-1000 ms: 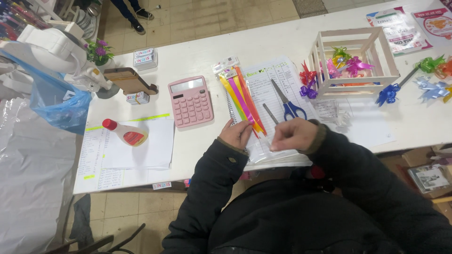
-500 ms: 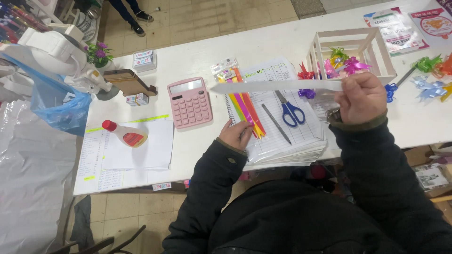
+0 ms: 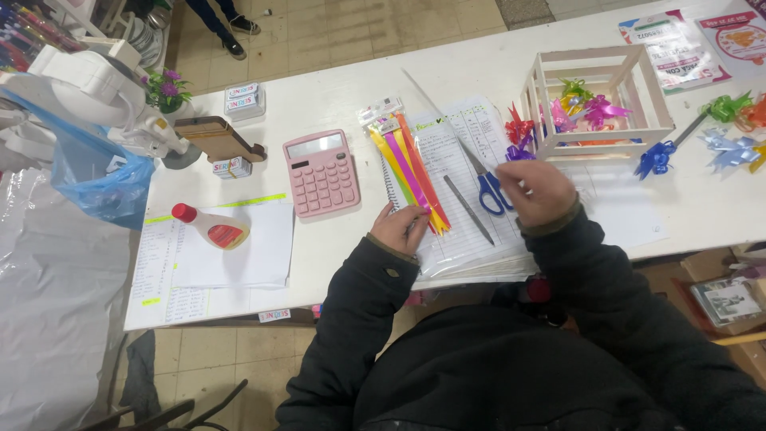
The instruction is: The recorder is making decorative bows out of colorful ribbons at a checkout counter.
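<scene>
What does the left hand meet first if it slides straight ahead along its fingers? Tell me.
The left hand points up the table; its fingertips already rest on the coloured ribbon strips, so it would probably meet those first.

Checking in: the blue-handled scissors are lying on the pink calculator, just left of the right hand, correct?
Not quite. The head view shows the blue-handled scissors lying on the lined notebook, not on the pink calculator, which sits further left with nothing on it. They are indeed just left of the right hand.

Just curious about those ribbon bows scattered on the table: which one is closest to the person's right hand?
The purple bow, just left of the wooden crate beneath the red one, lies nearest the right hand; the blue, green and pale bows lie farther right.
</scene>
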